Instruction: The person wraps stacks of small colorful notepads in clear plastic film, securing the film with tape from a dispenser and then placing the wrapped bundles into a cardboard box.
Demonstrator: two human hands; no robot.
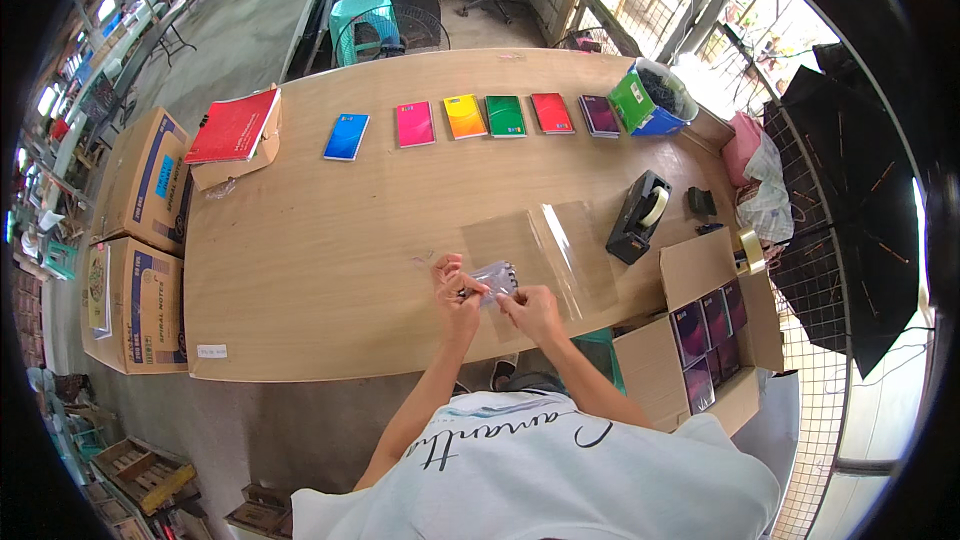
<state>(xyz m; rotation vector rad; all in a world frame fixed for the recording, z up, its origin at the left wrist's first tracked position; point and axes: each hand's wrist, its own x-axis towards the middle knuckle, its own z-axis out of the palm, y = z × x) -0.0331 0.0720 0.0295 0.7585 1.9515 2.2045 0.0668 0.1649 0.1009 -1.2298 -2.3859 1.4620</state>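
Observation:
Near the front edge of the table (300,270), both my hands hold a small clear-plastic-wrapped bundle with black spiral coils along its edges, which looks like spiral notebooks (494,278). My left hand (457,297) grips its left side, fingers bent against the plastic. On the right side, my right hand (535,313) pinches the wrap between thumb and fingers. Clear plastic sheets (560,255) lie flat just right of the bundle. Beyond them stands a black tape dispenser (638,218) with a roll of tape. The bundle's cover is hard to make out under glare.
Small notebooks lie in a far row, from a blue one (346,137) to a purple one (599,115). A container of black coils (657,100) stands far right. An open carton (640,365) holds purple packs. Closed cartons (145,305) flank the left edge, near a red book (232,127).

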